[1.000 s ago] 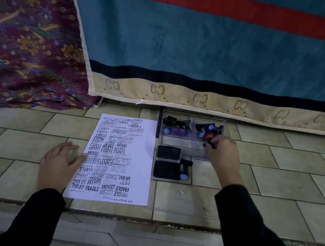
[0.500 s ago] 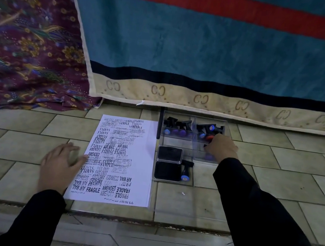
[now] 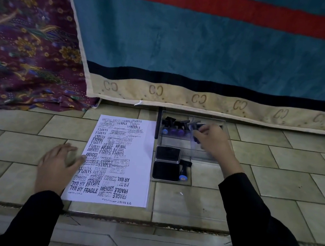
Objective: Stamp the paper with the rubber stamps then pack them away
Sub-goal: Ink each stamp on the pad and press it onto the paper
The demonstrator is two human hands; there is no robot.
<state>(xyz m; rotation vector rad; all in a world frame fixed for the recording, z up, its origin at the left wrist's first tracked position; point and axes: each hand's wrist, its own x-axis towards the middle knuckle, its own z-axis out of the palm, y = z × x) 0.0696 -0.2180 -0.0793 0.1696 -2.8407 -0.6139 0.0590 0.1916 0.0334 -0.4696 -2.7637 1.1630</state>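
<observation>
"Tiled bench (image 3: 272,182), striped cloth (image 3: 206,47) hung behind; what was the right hand (image 3: 214,143) doing?"

"It sat in the clear box (image 3: 177,144), right compartment; its fingers (image 3: 202,130) were curled close, seemingly pinching a dark stamp (image 3: 195,139), though blur softened the grip."

"Which way lay the rest?"

"Just left of those fingers, in the neighbouring compartment, a row of stamps (image 3: 174,127) lay with handles pointing at the person, blue ends showing; one loose stamp (image 3: 184,170) lay outside the box, nearer the person, just beside the open ink pad (image 3: 166,170), its handle likewise pointing back; the right hand was nearer it, I'd judge."

"And the left hand (image 3: 57,167)?"

"Flat, fingers spread, on the left edge of the crowded paper (image 3: 117,158)."
</observation>
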